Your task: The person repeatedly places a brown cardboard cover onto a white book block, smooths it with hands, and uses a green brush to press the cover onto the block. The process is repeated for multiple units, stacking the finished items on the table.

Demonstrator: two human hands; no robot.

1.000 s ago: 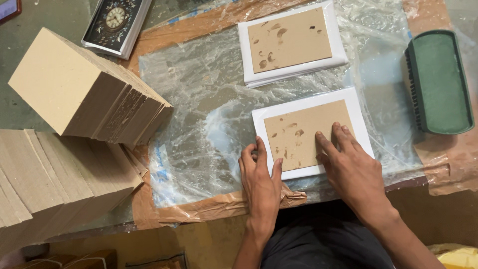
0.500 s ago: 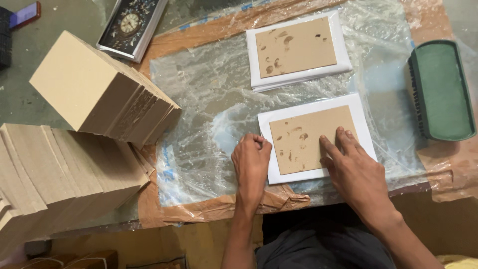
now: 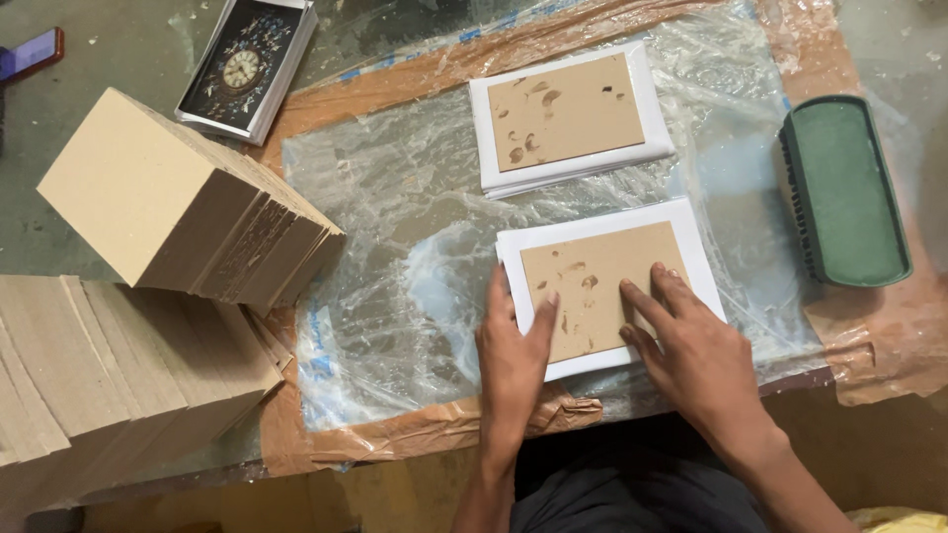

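My left hand has slid onto the near brown board, fingers flat beside my flat right hand; it sits on white paper, 6 o'clock from the finished piece: pressing it down, I judge

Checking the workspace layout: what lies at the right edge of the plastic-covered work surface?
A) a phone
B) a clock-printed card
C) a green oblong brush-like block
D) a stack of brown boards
C: the green oblong block lies right of the brown board on white paper that both hands press.
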